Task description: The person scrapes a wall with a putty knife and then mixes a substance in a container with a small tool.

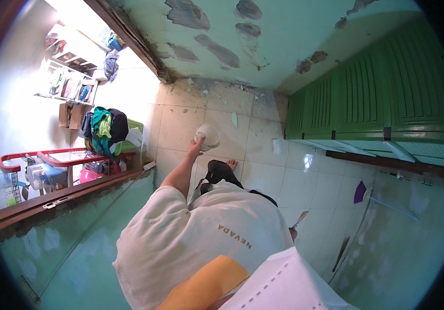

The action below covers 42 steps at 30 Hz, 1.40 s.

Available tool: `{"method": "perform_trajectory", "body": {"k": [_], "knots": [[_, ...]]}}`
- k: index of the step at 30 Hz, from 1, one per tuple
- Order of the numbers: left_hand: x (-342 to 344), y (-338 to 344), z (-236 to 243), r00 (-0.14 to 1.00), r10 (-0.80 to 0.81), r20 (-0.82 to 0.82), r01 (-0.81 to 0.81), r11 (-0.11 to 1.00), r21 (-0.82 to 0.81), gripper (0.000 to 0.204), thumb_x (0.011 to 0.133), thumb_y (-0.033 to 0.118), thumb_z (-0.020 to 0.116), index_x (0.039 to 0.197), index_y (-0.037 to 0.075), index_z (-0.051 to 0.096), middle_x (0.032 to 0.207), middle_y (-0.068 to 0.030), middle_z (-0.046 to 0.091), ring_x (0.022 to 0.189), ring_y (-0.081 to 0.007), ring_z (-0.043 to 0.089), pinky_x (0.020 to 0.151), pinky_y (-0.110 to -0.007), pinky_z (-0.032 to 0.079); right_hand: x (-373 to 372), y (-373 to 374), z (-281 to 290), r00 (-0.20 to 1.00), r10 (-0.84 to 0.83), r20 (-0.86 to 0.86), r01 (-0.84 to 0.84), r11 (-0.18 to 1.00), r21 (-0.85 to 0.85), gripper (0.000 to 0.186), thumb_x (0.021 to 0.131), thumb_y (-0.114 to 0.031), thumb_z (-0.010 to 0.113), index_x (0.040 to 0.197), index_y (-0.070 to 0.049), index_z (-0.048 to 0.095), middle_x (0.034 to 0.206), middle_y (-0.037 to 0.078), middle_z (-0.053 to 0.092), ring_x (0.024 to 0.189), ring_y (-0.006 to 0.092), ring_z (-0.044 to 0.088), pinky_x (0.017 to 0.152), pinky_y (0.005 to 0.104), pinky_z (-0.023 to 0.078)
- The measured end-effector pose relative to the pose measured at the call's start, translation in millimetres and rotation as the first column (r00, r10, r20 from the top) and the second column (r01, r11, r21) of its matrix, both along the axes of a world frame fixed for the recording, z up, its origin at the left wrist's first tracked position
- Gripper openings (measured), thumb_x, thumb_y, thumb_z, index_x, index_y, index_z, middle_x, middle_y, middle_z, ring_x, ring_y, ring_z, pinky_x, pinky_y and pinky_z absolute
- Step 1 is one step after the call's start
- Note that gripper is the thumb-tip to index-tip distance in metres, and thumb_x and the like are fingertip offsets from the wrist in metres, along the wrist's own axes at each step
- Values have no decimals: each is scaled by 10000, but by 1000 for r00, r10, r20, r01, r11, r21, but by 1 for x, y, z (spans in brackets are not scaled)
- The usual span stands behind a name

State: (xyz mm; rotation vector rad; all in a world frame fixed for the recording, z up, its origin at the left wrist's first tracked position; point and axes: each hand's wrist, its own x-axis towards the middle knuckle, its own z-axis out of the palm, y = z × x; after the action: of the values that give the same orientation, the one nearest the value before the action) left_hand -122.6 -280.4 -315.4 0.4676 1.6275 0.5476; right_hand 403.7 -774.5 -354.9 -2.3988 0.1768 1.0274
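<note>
My left hand [198, 145] reaches forward over the tiled floor, its fingers closed on the rim of a round, see-through plastic tub [209, 136]. Some pale material seems to lie in the tub, but I cannot make out what. Low at my right side, mostly hidden by my shirt, is my right hand [292, 235]. Out of it sticks a small putty knife [300, 219], its blade pointing up and away from me. The two hands are well apart.
Ahead, a green wall [279, 51] has grey patches where paint is gone. Paint flakes [234, 120] litter the floor below. Green louvred shutters [356, 98] stand at the right. Piled clothes [107, 126] and a red-framed rack [51, 160] are beyond the doorway on the left.
</note>
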Motion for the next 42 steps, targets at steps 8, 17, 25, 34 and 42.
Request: {"method": "perform_trajectory", "body": {"k": [8, 17, 25, 34, 42], "knots": [[-10, -27, -10, 989, 139, -59, -138, 990, 25, 1061, 768, 579, 735, 1456, -54, 234, 1425, -277, 390, 1231, -416, 523, 854, -537, 563, 74, 28, -3, 398, 917, -20, -886, 379, -266, 113, 777, 57, 584, 871, 47, 523, 759, 82, 602, 555, 228, 642, 440, 336, 552], [16, -49, 22, 982, 186, 23, -188, 980, 69, 1028, 808, 690, 612, 1425, -49, 248, 1263, -305, 528, 1008, -386, 659, 761, -490, 589, 47, 177, 131, 956, 284, 73, -284, 959, -11, 329, 836, -127, 619, 1015, 120, 496, 816, 166, 629, 602, 252, 679, 466, 338, 587], [-23, -75, -7, 978, 209, 2, -209, 976, 58, 1024, 771, 692, 658, 1382, -44, 293, 1166, -276, 577, 832, -344, 693, 610, -453, 604, 2, 193, 127, 910, 393, 134, -381, 918, -107, 494, 966, -339, 517, 1055, 147, 503, 806, 206, 644, 606, 247, 689, 453, 334, 583], [-36, -77, -20, 982, 189, -10, -188, 981, 56, 915, 779, 677, 661, 1258, -61, 411, 1098, -242, 614, 817, -321, 684, 599, -453, 591, 31, 144, 102, 971, 209, 116, -207, 978, -28, 507, 971, -349, 507, 1075, 146, 487, 821, 222, 655, 564, 256, 676, 416, 351, 565], [-5, -56, -9, 990, 138, -23, -136, 989, 65, 971, 759, 634, 716, 1349, -31, 324, 1180, -269, 567, 897, -376, 666, 653, -504, 591, 16, 140, 88, 921, 320, 224, -322, 946, -30, 455, 981, -359, 486, 897, 85, 542, 651, 174, 642, 496, 249, 649, 397, 342, 546]]}}
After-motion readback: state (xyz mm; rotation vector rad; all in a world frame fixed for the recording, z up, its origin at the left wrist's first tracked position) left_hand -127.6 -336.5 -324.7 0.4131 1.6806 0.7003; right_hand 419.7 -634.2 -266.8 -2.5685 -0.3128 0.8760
